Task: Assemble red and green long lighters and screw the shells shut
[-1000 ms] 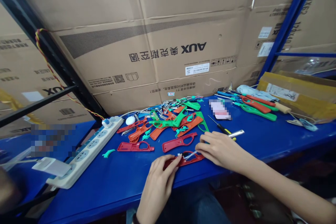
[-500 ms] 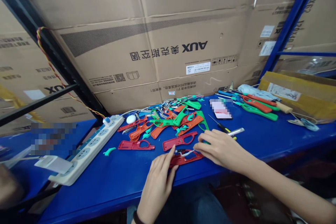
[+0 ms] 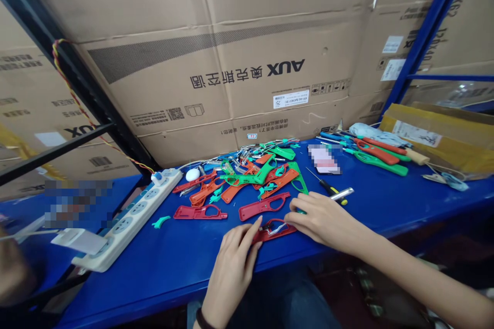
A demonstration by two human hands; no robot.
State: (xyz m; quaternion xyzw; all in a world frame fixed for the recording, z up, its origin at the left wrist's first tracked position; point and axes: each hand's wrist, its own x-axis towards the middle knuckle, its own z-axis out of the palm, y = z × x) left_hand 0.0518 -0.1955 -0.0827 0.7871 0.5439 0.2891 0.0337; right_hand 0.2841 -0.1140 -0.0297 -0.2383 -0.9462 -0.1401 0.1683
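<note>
A red lighter casing half lies by the front edge of the blue table, with white wires and a small black part inside it. My left hand grips its left end, thumb and fingers closed around it. At the other end my right hand is closed, its fingertips pinching at the casing; a bit of green shows by them, and exactly what they hold is hidden. Just behind lies another red casing half, and a third red half is to its left. A small green trigger piece lies farther left.
Orange and green casings are heaped behind. A screwdriver, a metal tube and a phone lie right; assembled lighters are farther right. A power strip stands left, near another person's blurred hand.
My left fingers have shifted slightly right over the casing's end, and the casing sits a little differently. The white wires lie lower inside it. My right hand has barely moved.
</note>
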